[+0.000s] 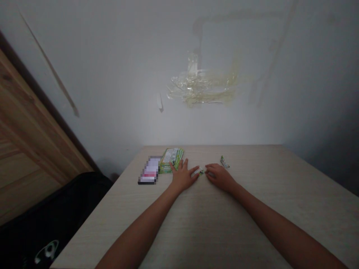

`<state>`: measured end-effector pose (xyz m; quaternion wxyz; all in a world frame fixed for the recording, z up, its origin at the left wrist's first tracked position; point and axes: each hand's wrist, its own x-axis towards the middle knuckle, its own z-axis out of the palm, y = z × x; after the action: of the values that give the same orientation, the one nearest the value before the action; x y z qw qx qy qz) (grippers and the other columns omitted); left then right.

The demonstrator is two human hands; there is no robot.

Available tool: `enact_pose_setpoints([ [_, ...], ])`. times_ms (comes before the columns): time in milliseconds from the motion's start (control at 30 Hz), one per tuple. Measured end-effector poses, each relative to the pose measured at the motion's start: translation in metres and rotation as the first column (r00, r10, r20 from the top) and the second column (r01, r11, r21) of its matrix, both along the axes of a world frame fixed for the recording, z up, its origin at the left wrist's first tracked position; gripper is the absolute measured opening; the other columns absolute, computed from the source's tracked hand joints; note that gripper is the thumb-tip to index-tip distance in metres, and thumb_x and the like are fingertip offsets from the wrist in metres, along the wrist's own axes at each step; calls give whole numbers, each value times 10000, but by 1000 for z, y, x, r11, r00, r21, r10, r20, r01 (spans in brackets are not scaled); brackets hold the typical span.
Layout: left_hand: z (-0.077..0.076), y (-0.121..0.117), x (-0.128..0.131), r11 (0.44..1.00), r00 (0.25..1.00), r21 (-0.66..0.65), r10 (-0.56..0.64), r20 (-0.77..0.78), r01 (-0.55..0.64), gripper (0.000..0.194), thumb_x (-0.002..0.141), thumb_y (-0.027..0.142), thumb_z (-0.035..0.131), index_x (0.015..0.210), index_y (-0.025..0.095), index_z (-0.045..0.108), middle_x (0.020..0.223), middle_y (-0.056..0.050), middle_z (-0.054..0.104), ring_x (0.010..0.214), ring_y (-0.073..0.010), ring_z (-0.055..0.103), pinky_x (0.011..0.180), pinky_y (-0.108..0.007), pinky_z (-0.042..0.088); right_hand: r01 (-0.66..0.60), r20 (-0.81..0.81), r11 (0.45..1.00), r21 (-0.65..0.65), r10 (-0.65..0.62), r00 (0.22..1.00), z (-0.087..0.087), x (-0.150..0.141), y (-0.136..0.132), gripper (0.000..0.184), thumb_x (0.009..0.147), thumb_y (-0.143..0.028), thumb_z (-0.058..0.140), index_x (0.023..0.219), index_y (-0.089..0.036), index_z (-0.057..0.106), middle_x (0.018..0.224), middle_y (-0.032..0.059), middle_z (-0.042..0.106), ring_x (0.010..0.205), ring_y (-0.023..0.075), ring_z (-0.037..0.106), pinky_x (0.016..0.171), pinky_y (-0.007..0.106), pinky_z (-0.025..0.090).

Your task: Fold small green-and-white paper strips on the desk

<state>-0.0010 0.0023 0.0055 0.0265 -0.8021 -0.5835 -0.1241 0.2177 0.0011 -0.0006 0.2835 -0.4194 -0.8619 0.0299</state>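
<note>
My left hand [183,176] lies on the table with its fingers spread. Its fingertips reach the lower right part of a pile of flat green-and-white printed sheets or packets [173,154]. The thumb points right and touches a small white-and-green printed piece [201,171] on the tabletop. At the right end of that piece, the bent fingers of my right hand [220,176] are drawn together in a pinch on its edge. Just beyond my right hand lies another small, narrow green-and-white piece [224,162], which looks folded.
A phone [151,169] with a blurred-out screen lies left of the pile on the pale wooden table [193,231]. Behind stands a white wall [117,74] with old clear tape [204,87]. A black bag-like item [64,205] and wooden boards [25,123] are at the left.
</note>
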Motion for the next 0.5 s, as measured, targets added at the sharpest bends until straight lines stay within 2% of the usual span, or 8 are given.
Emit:
enact_pose_setpoints([
  [67, -2, 0, 1, 1000, 1000, 20, -6, 19, 6, 466, 886, 679, 331, 1310, 551, 476, 1558, -15, 316, 1439, -381, 200, 1023, -772, -83, -7, -54, 1000, 5, 7, 999, -3, 0, 2, 248, 852, -172, 541, 1065, -183, 667, 1140, 116, 674, 1092, 233, 594, 967, 423, 461],
  [167, -3, -1, 2, 999, 999, 51, -7, 41, 5, 460, 889, 672, 338, 1300, 539, 497, 1544, -27, 343, 1431, -380, 224, 1023, -771, -84, -89, -84, 996, 8, 90, 992, -4, 0, 2, 353, 843, -133, 529, 1172, -194, 642, 1153, 101, 679, 1101, 218, 592, 983, 415, 455],
  [300, -2, -3, 3, 998, 999, 54, 6, 44, -9, 443, 899, 648, 349, 1295, 529, 511, 1536, -30, 359, 1426, -376, 237, 1031, -761, -88, -156, -47, 988, 18, 156, 987, -1, -4, 0, 329, 851, -122, 525, 1108, -234, 696, 1112, 76, 700, 1062, 205, 608, 958, 405, 461],
  [400, -2, -3, 2, 999, 999, 47, 8, 44, -11, 411, 927, 602, 331, 1292, 536, 508, 1524, -26, 378, 1426, -363, 240, 1032, -765, -70, -139, -13, 990, 29, 139, 990, 0, -5, 2, 311, 860, -140, 531, 1087, -252, 712, 1092, 64, 714, 1060, 212, 611, 962, 419, 453],
  [500, -2, -3, 0, 999, 998, 54, 1, 58, -4, 397, 938, 581, 329, 1283, 533, 518, 1507, -28, 401, 1420, -353, 257, 1031, -772, -53, -110, 18, 994, 21, 110, 994, 0, -4, 2, 343, 859, -148, 537, 1152, -248, 684, 1088, 63, 720, 1104, 231, 591, 979, 441, 440],
])
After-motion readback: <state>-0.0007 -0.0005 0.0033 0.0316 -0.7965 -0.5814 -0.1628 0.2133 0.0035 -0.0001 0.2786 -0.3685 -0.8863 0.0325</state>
